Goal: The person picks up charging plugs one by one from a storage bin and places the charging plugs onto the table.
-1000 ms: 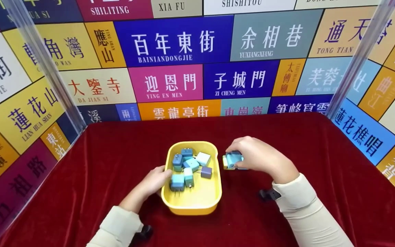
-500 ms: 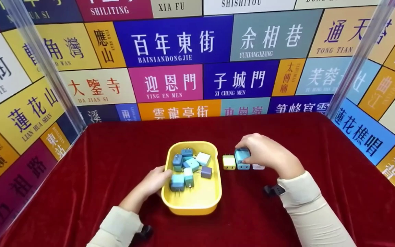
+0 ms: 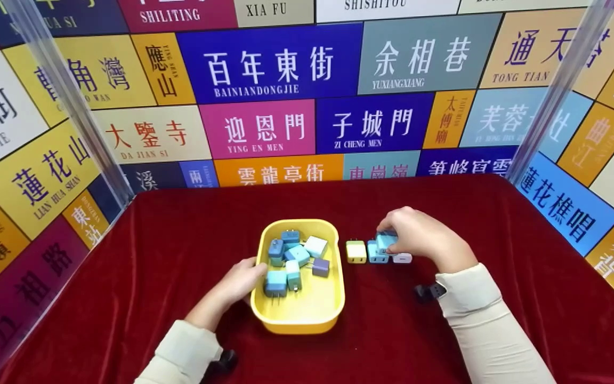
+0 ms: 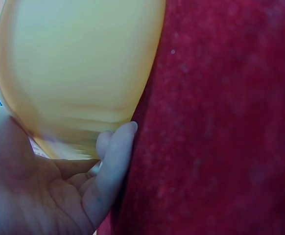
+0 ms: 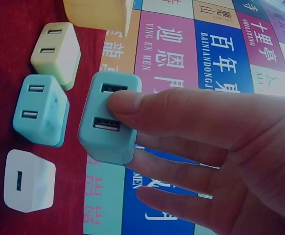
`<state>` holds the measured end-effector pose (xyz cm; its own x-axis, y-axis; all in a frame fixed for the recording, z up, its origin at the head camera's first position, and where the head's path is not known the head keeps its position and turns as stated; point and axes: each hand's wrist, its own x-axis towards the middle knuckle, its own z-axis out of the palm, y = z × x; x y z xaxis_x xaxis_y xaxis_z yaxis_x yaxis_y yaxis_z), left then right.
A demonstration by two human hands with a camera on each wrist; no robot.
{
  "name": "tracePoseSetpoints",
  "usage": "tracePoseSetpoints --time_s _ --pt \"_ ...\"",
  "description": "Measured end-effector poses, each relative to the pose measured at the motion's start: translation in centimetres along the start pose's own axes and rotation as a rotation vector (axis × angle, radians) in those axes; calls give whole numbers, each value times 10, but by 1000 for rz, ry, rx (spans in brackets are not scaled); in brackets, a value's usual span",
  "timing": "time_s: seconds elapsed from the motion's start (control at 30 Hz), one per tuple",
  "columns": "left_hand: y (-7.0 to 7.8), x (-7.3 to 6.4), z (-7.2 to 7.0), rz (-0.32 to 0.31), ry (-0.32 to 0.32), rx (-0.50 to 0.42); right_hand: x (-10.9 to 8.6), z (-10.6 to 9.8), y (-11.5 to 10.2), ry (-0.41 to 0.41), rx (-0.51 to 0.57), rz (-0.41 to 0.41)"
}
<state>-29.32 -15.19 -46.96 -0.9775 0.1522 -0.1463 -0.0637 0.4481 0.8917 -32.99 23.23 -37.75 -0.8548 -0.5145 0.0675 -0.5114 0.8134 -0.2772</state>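
Observation:
My right hand [image 3: 419, 234] pinches a light blue two-port USB charger [image 5: 109, 147], thumb across its port face. In the head view that charger overlaps another light blue charger [image 5: 39, 110] lying on the cloth. This one sits in a row between a pale yellow two-port charger [image 5: 57, 54] and a white single-port charger [image 5: 30, 181]. At the left, my left hand [image 3: 243, 280] grips the side of a yellow plastic bin [image 3: 307, 314], thumb at the rim and fingers against the outer wall. Inside lie several chargers: blue ones [image 3: 276, 282], a white one [image 3: 315, 247] and a purple one [image 3: 321, 267].
A dark red velvet cloth [image 3: 195, 213] covers the table. Behind it stands a wall of colourful street-name panels [image 3: 269, 64]. Clear upright posts [image 3: 547, 101] rise at both back corners. Dark wrist straps show under both cuffs.
My right hand, first holding chargers close beside the bin, has moved right. The yellow, one blue and the white charger now stand uncovered in a row; one blue charger stays held. My left hand keeps still.

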Motion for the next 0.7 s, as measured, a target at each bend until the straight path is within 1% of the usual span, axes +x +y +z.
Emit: tracePoseSetpoints --time_s 0.27,0.7 --pt "0 0 0 8 4 2 -1 1 10 -40 15 40" --pt "-1 1 0 7 7 19 -2 5 20 -59 23 70"
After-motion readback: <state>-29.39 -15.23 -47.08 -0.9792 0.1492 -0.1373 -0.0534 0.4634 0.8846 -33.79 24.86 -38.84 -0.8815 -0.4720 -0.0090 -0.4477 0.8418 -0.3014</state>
